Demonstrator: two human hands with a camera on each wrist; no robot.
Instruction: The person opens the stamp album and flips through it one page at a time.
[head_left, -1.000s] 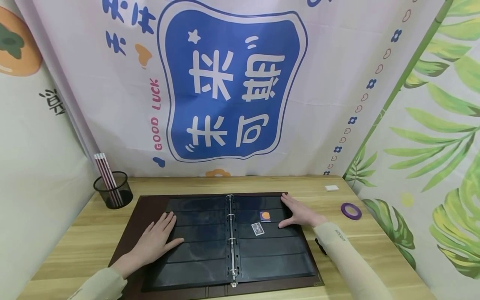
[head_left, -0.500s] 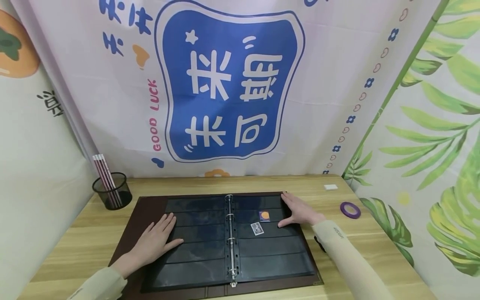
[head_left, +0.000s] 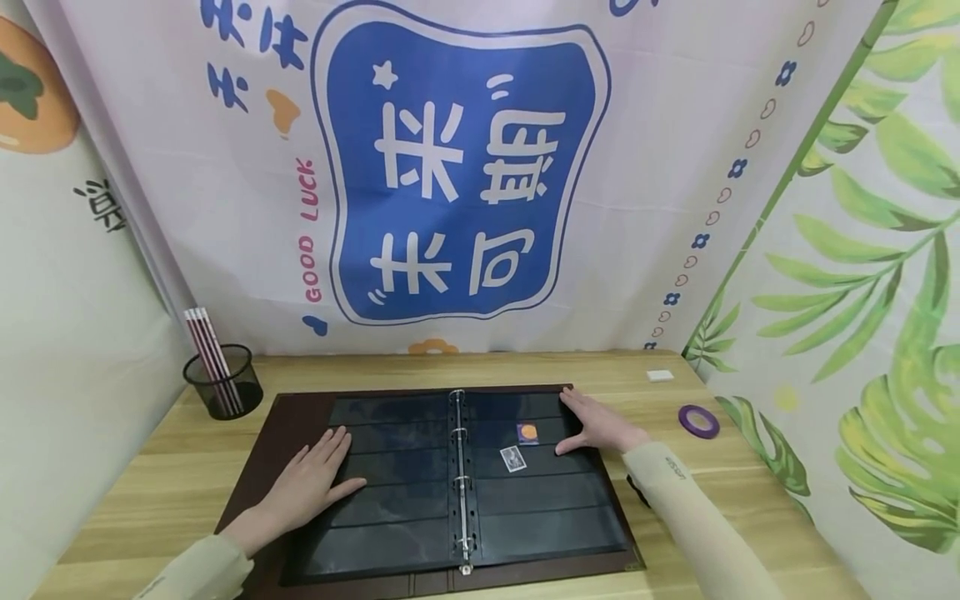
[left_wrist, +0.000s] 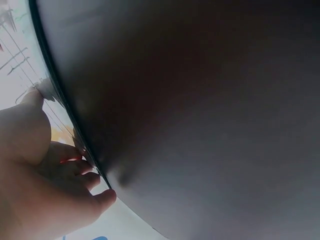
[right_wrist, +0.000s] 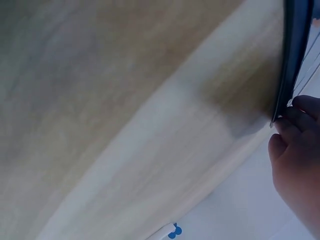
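Observation:
A ring binder album point(head_left: 405, 581) with black strip-pocket pages lies spread on the wooden desk. My left hand point(head_left: 300, 487) rests flat on the left page's outer side, fingers extended and thumb apart. On the right page's outer edge rests my right hand point(head_left: 596, 423), its thumb and fingers spread. Two small stamps lie on the right page, left of that hand: a purple one with an orange disc point(head_left: 528, 432) and a grey one with a white border point(head_left: 513, 458), slightly tilted. Both wrist views show the hands at the album's edges, the left hand point(left_wrist: 55, 185) and the right hand point(right_wrist: 300, 145).
A black mesh cup point(head_left: 250, 392) with several striped pencils point(head_left: 213, 358) stands at the back left. Toward the right lie a small white block point(head_left: 660, 376) and a purple ring-shaped roll point(head_left: 698, 422). A printed cloth point(head_left: 420, 342) hangs behind the desk point(head_left: 720, 508).
The head view has shifted slightly. Both hands, the album and the stamps keep their places relative to one another.

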